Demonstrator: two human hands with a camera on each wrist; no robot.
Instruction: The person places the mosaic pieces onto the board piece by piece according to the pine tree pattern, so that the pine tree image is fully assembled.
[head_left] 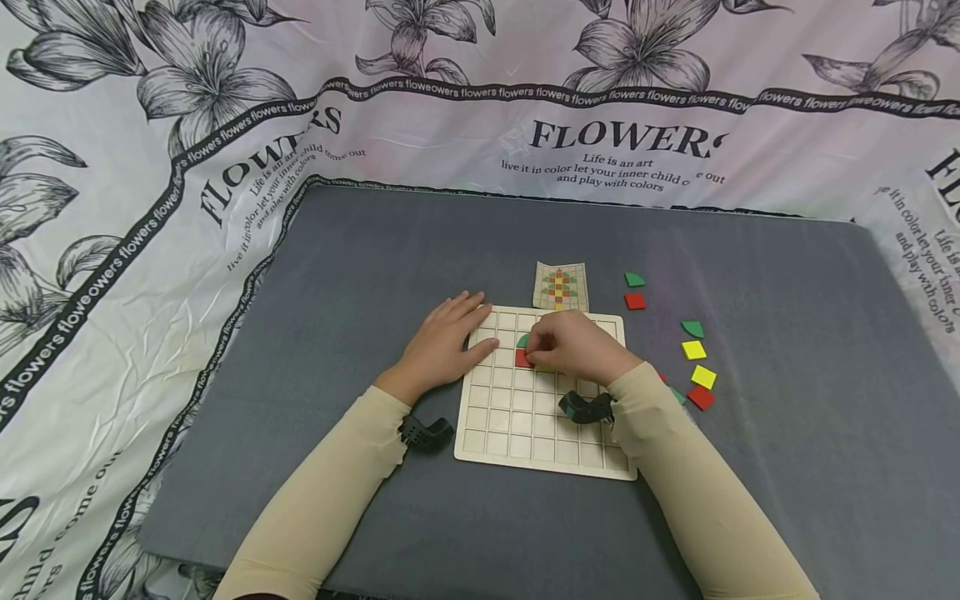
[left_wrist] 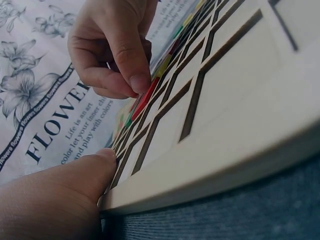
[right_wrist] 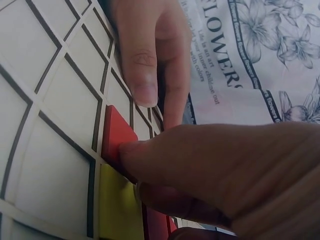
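Observation:
A pale wooden grid board [head_left: 498, 421] lies on the table. My right hand [head_left: 576, 343] bends over its upper middle, thumb and fingertips pinching a red square tile [head_left: 522, 358] at one of its cells. Just above that tile, a green quarter-round tile [head_left: 522, 341] is partly covered by the fingers. In the right wrist view, a yellow tile [right_wrist: 119, 202] sits beside the red one, with more red partly hidden under the fingers. My left hand [head_left: 444, 343] rests at the board's upper left edge, fingers spread and thumb stretched over the grid.
A small pattern card [head_left: 540, 287] lies against the board's far edge. To the right are loose tiles: green [head_left: 634, 279], red [head_left: 634, 301], yellow [head_left: 693, 350] and several others, some partly behind the right sleeve. A flower-printed cloth [head_left: 450, 142] hangs beyond the grey table [head_left: 787, 333].

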